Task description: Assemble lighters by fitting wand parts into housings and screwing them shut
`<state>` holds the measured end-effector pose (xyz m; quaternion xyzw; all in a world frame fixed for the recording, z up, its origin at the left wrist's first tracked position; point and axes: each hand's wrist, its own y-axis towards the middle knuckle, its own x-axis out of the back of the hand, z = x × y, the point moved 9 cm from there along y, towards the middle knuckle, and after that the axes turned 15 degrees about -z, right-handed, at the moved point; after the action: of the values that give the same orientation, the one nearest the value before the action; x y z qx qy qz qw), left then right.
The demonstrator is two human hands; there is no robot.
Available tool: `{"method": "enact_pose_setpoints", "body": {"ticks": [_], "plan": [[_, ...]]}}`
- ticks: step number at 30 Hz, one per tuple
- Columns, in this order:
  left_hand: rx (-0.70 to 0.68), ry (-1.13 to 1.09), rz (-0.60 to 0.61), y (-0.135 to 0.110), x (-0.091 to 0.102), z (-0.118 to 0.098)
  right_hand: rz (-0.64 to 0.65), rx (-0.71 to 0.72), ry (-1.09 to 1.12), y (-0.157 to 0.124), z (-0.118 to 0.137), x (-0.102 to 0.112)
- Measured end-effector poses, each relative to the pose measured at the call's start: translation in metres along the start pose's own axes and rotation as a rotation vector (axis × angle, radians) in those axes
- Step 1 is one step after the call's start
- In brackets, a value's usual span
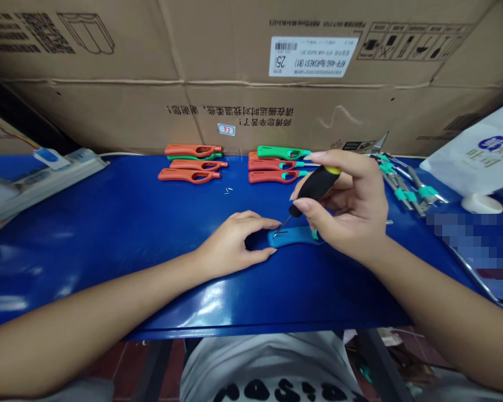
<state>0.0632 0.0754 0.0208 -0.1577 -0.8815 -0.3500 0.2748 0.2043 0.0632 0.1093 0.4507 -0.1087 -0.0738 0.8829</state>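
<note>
My right hand (352,209) grips a small screwdriver (314,188) with a black and yellow handle, its thin tip pointing down onto a blue plastic lighter-shaped piece (291,236) lying on the blue table (121,223). My left hand (238,243) curls around the left end of that blue piece, thumb and fingers pinching it against the table. Both forearms reach in from the bottom corners.
At the back lie several orange pieces (190,164) and orange and green ones (276,164). Metal parts with teal bits (406,184) lie at the right beside a white bag (478,151). A power strip (46,173) sits left. Cardboard boxes (251,72) wall off the back.
</note>
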Motion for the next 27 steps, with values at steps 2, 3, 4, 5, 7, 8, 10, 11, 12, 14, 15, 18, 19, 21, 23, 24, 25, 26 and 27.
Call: {"method": "enact_pose_setpoints", "body": {"ticks": [2, 3, 4, 5, 7, 8, 10, 11, 12, 14, 15, 18, 19, 21, 23, 24, 25, 26, 27], "plan": [[-0.003, -0.002, -0.005, 0.0001, 0.0003, -0.0004, 0.005, 0.007, -0.005, -0.0008, 0.0007, 0.0], [-0.003, -0.002, -0.007, 0.0001, 0.0005, -0.0006, 0.01, 0.007, -0.008, -0.0013, 0.0007, -0.0003], [-0.003, -0.003, -0.008, 0.0002, 0.0006, -0.0007, 0.015, 0.004, -0.009, -0.0018, 0.0003, -0.0007], [-0.004, -0.004, -0.01, 0.0003, 0.0007, -0.0009, 0.02, 0.002, -0.008, -0.0023, 0.0, -0.001], [-0.01, -0.009, -0.013, 0.0005, 0.0009, -0.0016, 0.03, 0.002, 0.004, -0.0033, -0.0005, -0.0021], [-0.013, -0.01, -0.014, 0.0006, 0.001, -0.0019, 0.032, 0.006, 0.016, -0.0036, -0.0004, -0.0026], [-0.02, -0.014, -0.02, 0.0007, 0.0016, -0.0024, 0.03, 0.022, 0.037, -0.0042, 0.0001, -0.003], [-0.023, -0.016, -0.022, 0.0008, 0.0018, -0.0026, 0.031, 0.03, 0.041, -0.0045, 0.0003, -0.0035], [-0.025, -0.017, -0.025, 0.0008, 0.002, -0.0027, 0.031, 0.036, 0.038, -0.0048, 0.0002, -0.0038], [-0.028, -0.021, -0.028, 0.0008, 0.0024, -0.003, 0.032, 0.048, 0.026, -0.0056, 0.0, -0.0043], [-0.026, -0.022, -0.027, 0.0009, 0.0024, -0.003, 0.034, 0.051, 0.019, -0.006, -0.0003, -0.0045], [-0.019, -0.022, -0.024, 0.0013, 0.0023, -0.0027, 0.039, 0.053, 0.016, -0.0072, -0.0011, -0.0046], [-0.017, -0.022, -0.022, 0.0014, 0.0021, -0.0027, 0.041, 0.055, 0.02, -0.0074, -0.0011, -0.0046], [-0.014, -0.025, -0.02, 0.0017, 0.0021, -0.0028, 0.037, 0.06, 0.026, -0.0076, -0.0011, -0.0039], [-0.012, -0.027, -0.019, 0.0017, 0.002, -0.0026, 0.036, 0.064, 0.025, -0.0076, -0.0012, -0.0036], [-0.012, -0.027, -0.018, 0.0017, 0.0019, -0.0026, 0.035, 0.068, 0.022, -0.0076, -0.001, -0.0038], [-0.015, -0.027, -0.018, 0.0015, 0.0019, -0.0026, 0.037, 0.07, 0.017, -0.0075, -0.001, -0.0041], [-0.018, -0.026, -0.019, 0.0014, 0.0019, -0.0027, 0.038, 0.07, 0.011, -0.0073, -0.0011, -0.0045], [-0.021, -0.027, -0.021, 0.0014, 0.0021, -0.0028, 0.041, 0.067, 0.008, -0.0072, -0.0011, -0.005]]}}
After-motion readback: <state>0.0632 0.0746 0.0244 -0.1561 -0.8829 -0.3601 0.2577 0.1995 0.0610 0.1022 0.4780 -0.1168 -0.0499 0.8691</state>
